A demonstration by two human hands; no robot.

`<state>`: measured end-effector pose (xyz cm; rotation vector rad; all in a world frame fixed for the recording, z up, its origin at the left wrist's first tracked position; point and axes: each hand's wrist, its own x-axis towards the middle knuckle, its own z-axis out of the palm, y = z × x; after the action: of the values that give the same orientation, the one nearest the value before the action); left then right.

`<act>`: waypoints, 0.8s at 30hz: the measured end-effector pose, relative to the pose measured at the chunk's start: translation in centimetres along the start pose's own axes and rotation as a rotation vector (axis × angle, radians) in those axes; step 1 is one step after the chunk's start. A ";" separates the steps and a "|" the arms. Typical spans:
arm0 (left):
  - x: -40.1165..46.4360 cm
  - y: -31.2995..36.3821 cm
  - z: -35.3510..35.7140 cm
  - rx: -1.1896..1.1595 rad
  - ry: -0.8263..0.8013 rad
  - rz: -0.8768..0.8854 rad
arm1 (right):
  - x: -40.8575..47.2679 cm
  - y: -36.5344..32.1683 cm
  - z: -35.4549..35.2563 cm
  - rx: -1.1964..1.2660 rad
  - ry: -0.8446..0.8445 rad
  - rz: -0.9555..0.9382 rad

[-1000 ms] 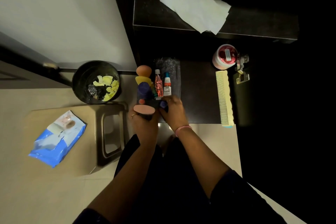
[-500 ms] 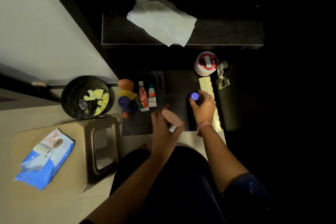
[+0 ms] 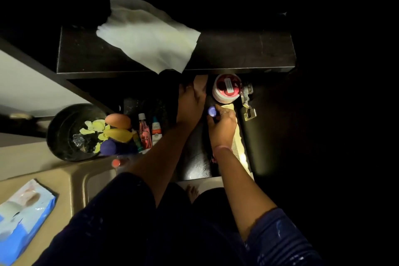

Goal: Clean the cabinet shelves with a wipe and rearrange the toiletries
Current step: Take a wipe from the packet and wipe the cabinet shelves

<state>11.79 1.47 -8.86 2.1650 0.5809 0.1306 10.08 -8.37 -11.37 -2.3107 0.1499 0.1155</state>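
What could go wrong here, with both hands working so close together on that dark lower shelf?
The left hand reaches beside the red-lidded jar and could knock it. The right hand holds a blue-capped bottle over the comb, which it might nudge off. The wipe overhangs the upper shelf and could slip down.

Dim room — beige floor (image 3: pixel 26 157)

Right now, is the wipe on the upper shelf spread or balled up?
Spread: the wipe lies loosely flat, one corner overhanging the shelf edge.
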 end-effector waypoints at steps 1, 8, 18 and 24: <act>0.4 -0.2 0.2 0.031 -0.005 0.002 | 0.1 0.0 0.1 0.008 0.020 0.006; 2.7 -0.1 1.6 0.032 -0.055 -0.023 | 0.4 -0.2 0.7 0.043 0.094 0.035; 2.7 -0.3 1.9 0.115 -0.025 -0.115 | 0.1 -0.4 0.3 0.035 0.119 -0.019; 0.1 -0.2 0.3 0.018 -0.034 -0.123 | -3.4 -0.6 0.5 0.121 0.036 -0.003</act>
<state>11.91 1.36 -9.19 2.1385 0.6957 0.0219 6.78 -7.42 -10.84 -2.1934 0.1665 0.0619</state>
